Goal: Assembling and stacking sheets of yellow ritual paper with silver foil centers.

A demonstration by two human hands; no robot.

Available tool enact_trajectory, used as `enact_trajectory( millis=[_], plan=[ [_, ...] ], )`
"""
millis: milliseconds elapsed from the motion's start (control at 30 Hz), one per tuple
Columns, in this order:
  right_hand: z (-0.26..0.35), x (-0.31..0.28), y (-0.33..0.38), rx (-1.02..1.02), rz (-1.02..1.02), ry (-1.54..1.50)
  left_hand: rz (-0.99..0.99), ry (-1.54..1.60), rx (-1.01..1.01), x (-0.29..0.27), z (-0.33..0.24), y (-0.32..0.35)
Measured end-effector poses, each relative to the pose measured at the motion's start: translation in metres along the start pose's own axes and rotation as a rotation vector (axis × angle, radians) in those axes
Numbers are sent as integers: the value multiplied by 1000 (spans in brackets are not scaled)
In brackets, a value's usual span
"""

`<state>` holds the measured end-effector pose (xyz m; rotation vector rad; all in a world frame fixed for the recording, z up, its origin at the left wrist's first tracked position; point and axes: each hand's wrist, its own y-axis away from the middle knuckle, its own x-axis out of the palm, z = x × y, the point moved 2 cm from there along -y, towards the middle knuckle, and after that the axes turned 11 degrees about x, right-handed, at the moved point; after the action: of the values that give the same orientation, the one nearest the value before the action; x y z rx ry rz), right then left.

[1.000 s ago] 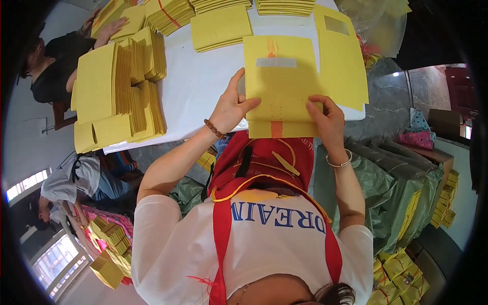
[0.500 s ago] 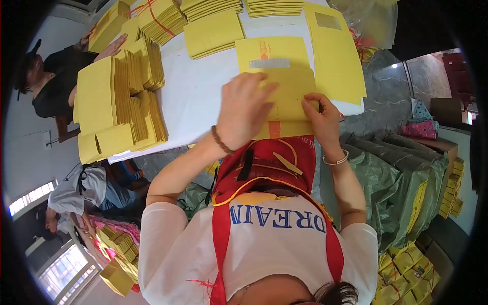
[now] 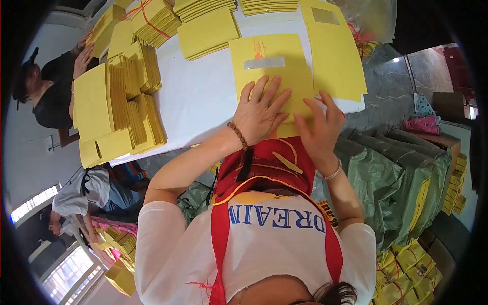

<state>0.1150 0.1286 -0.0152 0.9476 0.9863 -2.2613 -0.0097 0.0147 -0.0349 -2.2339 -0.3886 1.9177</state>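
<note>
A yellow paper sheet [image 3: 292,47] with a grey strip [image 3: 264,63] and an orange mark lies at the table's near edge, its lower part folded up. My left hand [image 3: 260,109] rests on the folded part with its fingers spread. Close to the fold's right side is my right hand [image 3: 321,129], fingers apart and slightly bent, nothing between them. Whether its fingertips touch the paper I cannot tell. To the right lie flat yellow sheets [image 3: 335,61], the top one bearing a similar grey strip.
Stacks of folded yellow paper [image 3: 94,101] stand at the table's left, with more bundles [image 3: 152,23] along the far side. A co-worker [image 3: 56,89] is at the left; another person [image 3: 84,193] is lower left. Green-wrapped bales [image 3: 376,183] stand on the floor at right.
My left hand has come down onto the folded paper and spread its fingers. My right hand has let go of the paper's right edge and opened. The co-worker's hands shifted slightly.
</note>
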Motion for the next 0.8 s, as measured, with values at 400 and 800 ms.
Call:
enact_trajectory(
  millis=[400, 800],
  plan=[
    [-7, 10, 38, -73, 399, -60, 22, 137, 141, -17, 7, 2],
    [-22, -4, -3, 126, 209, -661, -13, 233, -160, -81, 50, -12]
  ],
)
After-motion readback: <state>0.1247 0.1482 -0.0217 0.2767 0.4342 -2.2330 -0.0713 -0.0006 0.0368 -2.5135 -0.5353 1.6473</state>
